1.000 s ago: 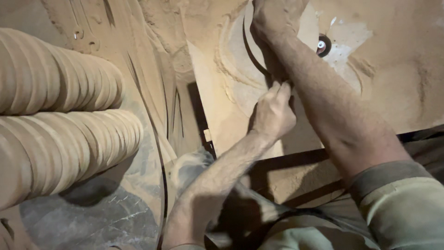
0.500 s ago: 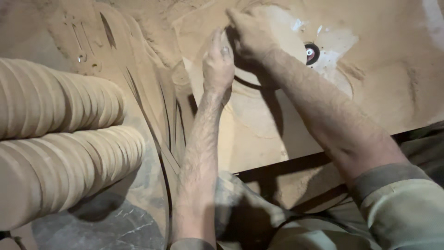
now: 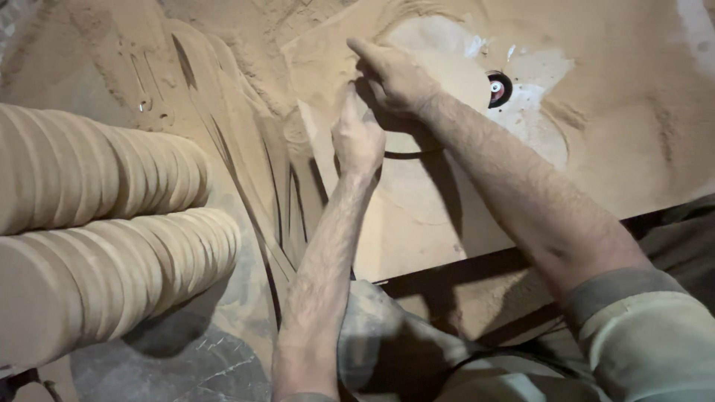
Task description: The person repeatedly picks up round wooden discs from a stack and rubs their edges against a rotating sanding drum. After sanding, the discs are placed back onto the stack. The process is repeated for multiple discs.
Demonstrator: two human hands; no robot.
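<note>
A pale round wooden disc (image 3: pixel 439 193) lies on a sawdust-covered work board (image 3: pixel 633 134). A dark curved cut line marks its near-left edge. My left hand (image 3: pixel 357 138) reaches up with fingers together and presses on the disc's left rim. Just above it, my right hand (image 3: pixel 398 74) curls over the same rim, index finger stretched out to the left. A small round cutter with a red centre (image 3: pixel 497 88) sticks up through the board to the right of my right hand.
Two long rows of stacked wooden discs (image 3: pixel 112 179) (image 3: pixel 112 283) lie on their sides at the left. Thin curved offcut strips (image 3: pixel 246 156) lean between them and the board. Sawdust covers everything. Cracked dark floor (image 3: pixel 171 357) shows at the bottom left.
My left hand has moved up from the board's near edge to the disc's rim beside my right hand. My right hand has shifted along the rim, and the cutter has come fully into view.
</note>
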